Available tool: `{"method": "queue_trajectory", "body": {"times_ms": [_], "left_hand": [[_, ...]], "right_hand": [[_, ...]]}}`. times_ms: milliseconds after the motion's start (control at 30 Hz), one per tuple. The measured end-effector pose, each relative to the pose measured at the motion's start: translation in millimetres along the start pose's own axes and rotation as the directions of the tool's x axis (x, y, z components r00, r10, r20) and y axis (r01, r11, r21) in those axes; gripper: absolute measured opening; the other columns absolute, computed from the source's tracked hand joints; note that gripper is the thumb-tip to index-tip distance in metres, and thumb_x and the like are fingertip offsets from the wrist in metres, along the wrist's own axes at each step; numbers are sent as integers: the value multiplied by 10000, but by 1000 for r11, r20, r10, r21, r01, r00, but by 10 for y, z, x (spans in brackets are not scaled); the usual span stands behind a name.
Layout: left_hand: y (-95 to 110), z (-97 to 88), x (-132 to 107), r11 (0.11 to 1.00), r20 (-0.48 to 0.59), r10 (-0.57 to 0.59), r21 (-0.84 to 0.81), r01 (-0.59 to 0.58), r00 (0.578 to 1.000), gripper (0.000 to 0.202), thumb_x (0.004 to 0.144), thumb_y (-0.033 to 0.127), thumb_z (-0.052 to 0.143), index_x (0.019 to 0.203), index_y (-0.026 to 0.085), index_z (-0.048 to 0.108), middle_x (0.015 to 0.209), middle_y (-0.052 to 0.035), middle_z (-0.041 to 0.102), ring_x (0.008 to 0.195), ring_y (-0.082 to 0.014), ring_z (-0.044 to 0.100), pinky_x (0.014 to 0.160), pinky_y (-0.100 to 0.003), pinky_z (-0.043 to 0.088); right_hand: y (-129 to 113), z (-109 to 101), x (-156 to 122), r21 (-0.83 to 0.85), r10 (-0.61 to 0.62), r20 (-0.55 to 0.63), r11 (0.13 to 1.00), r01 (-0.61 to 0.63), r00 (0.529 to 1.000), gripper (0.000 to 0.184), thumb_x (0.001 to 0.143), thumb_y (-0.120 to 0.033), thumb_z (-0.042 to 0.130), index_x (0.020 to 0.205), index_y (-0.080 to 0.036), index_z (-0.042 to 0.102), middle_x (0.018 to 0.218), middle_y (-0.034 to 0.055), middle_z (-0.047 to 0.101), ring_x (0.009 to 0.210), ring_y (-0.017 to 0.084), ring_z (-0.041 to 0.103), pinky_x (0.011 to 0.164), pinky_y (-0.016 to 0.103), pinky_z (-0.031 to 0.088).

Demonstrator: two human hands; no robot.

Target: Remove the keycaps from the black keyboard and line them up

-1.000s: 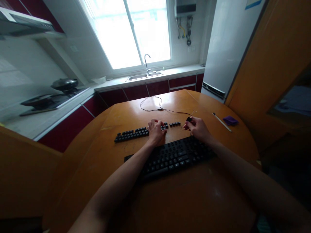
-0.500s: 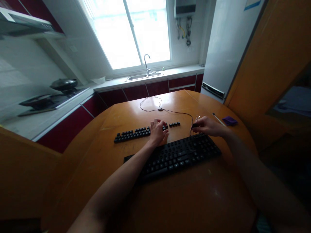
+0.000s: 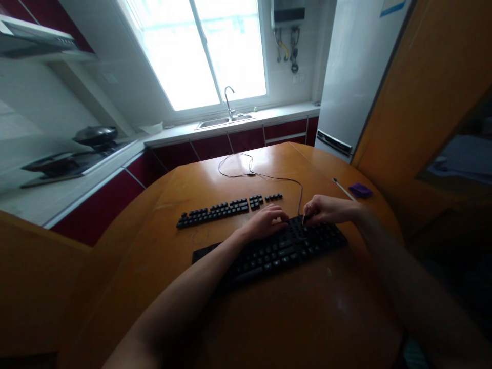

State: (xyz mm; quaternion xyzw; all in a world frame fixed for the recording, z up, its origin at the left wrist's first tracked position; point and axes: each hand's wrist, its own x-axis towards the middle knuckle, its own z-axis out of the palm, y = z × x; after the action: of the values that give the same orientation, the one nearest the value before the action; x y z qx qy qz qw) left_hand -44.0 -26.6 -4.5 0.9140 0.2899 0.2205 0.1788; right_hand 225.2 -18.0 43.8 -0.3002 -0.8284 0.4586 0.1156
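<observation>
From my remote view, a slip worries me most: if the small, slim, light-tipped tool [image 3: 304, 219] catches at an angle, I judge it could scratch or snap something on the long black plastic keyboard [image 3: 282, 252], which lies on the glossy orange-brown wooden table [image 3: 346, 302]. A sideways jerk could also scatter the loose black keycaps [image 3: 213, 214] lined up beyond it. My right hand [image 3: 325, 209] pinches the tool tightly over the keyboard; my left hand [image 3: 269, 220] has loosely curved, part-open fingers over its far edge, gripping nothing visible; firm contact I cannot confirm.
</observation>
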Motion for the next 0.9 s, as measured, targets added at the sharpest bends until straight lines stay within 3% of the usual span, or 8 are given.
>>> {"method": "queue_trajectory", "body": {"times_ms": [167,567,800,900], "left_hand": [[-18,9,-5,1000,2,15,-9,-15,1000,112,935,285,616,986,228,698,960,-33,654,951,-184,590,891,-329,474],[7,-6,3,997,51,42,-65,-39,998,218,926,383,638,1052,214,696,975,-48,662,952,-187,598,884,-318,468],[-19,8,5,996,58,42,-80,-37,997,307,865,419,710,1100,222,690,994,-55,673,974,-203,609,887,-337,477],[-20,12,8,996,27,34,-83,-32,999,329,856,412,722,1121,220,684,994,-52,689,947,-197,614,885,-342,480]], "right_hand": [[-40,50,40,-89,46,-41,995,-50,998,139,774,-237,667,671,-157,717,567,-31,574,504,101,442,496,236,316],[-22,84,120,-112,90,-22,989,-92,996,116,817,-233,576,780,-139,634,698,15,637,617,131,549,583,240,396],[-32,186,201,-125,37,-97,991,-49,995,129,831,-217,549,742,-153,617,634,-3,597,580,125,528,549,234,376],[-44,258,266,-137,-22,-209,991,-7,978,120,838,-202,544,763,-152,623,653,-1,605,597,127,532,553,232,376]]}}
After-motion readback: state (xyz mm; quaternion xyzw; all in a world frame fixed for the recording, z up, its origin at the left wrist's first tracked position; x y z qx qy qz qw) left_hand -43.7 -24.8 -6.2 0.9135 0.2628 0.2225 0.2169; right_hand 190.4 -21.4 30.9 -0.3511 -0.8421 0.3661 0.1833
